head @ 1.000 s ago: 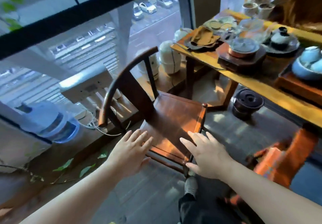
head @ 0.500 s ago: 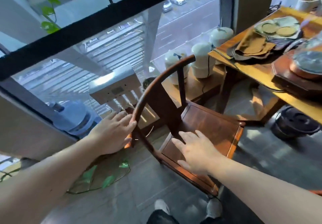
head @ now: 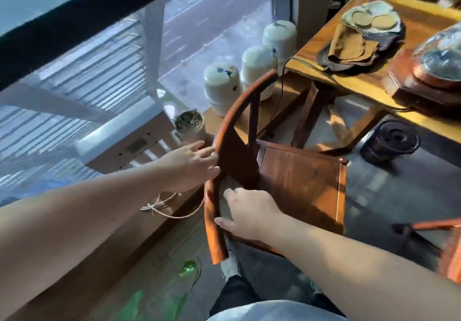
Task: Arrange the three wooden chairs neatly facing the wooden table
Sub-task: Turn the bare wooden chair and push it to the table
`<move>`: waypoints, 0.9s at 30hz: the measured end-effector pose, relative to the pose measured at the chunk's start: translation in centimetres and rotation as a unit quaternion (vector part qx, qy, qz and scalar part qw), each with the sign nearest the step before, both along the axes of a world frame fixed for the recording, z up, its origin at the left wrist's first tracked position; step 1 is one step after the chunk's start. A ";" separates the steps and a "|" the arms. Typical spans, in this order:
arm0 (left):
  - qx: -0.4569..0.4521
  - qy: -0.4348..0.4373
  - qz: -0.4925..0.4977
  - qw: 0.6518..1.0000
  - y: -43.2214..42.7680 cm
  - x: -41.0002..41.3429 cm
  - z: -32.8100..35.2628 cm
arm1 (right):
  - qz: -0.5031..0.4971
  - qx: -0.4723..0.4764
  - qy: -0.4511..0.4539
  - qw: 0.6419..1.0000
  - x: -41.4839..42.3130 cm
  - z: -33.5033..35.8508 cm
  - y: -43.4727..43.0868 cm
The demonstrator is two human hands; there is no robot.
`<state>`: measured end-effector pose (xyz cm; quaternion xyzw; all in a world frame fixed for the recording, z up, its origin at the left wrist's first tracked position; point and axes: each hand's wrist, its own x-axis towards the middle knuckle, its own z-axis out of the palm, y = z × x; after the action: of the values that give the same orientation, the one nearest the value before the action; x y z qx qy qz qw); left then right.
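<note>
A dark wooden chair (head: pixel 299 181) with a curved back rail stands in the middle, its seat turned toward the wooden table (head: pixel 349 76) at the upper right. My left hand (head: pixel 192 161) is wrapped on the outer side of the curved rail. My right hand (head: pixel 249 213) grips the rail's lower part from the inner side. A piece of a second, orange-brown chair (head: pixel 446 243) shows at the right edge. No third chair is in view.
White ceramic jars (head: pixel 249 71) stand on a low ledge by the window behind the chair. A black round pot (head: pixel 389 141) sits on the floor under the table. Tea ware and cloths cover the tabletop. A white device (head: pixel 122 138) and cables lie at the left.
Both hands have moved from hovering over the seat to the curved back rail and closed on it. My view has shifted closer, over the chair's back.
</note>
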<state>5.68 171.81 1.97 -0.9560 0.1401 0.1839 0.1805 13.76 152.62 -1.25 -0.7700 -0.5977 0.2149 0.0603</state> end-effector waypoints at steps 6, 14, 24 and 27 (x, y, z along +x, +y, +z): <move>-0.028 0.022 -0.072 0.997 3.5 2.8 -3.0 | -0.137 -0.110 0.061 0.983 -1.9 -1.4 5.1; -0.030 0.038 -0.167 0.985 5.4 6.0 -5.5 | -0.242 -0.229 0.215 0.918 -4.8 -3.8 4.8; -0.048 0.057 -0.174 0.982 0.4 5.2 -4.9 | -0.196 -0.230 0.219 0.928 -4.2 -3.1 -1.3; -0.047 0.098 -0.154 0.982 -3.4 4.7 -4.7 | -0.184 -0.231 0.218 0.930 -4.0 -2.9 -5.0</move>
<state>10.34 168.46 -2.74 -0.9079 0.3112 0.2396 0.1467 9.79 147.58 -4.15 -0.7932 -0.3517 0.4949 0.0478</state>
